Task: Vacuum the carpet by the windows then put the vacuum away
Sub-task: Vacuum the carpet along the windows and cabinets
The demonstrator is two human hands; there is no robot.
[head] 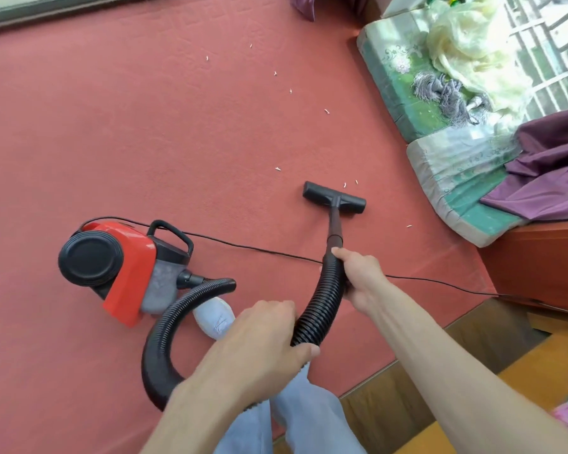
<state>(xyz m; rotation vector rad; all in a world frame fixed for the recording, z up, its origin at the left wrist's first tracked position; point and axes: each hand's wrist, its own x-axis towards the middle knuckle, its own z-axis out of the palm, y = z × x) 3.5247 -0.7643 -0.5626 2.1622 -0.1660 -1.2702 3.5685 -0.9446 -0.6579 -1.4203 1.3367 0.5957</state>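
A red and black canister vacuum (118,267) stands on the red carpet (145,126) at my left. Its ribbed black hose (164,329) loops back toward me and up to a dark wand (334,229). The wand ends in a black floor nozzle (333,197) lying flat on the carpet. My right hand (358,280) grips the top of the hose just below the wand. My left hand (263,339) grips the hose lower down. Several small white scraps (291,91) lie scattered on the carpet beyond the nozzle.
The black power cord (259,249) runs across the carpet from the vacuum to the right. Patterned cushions (440,178) with purple and yellow cloths sit on a wooden window bench (538,267) at right. A window frame (46,9) borders the far left. Wood floor (423,388) starts at the lower right.
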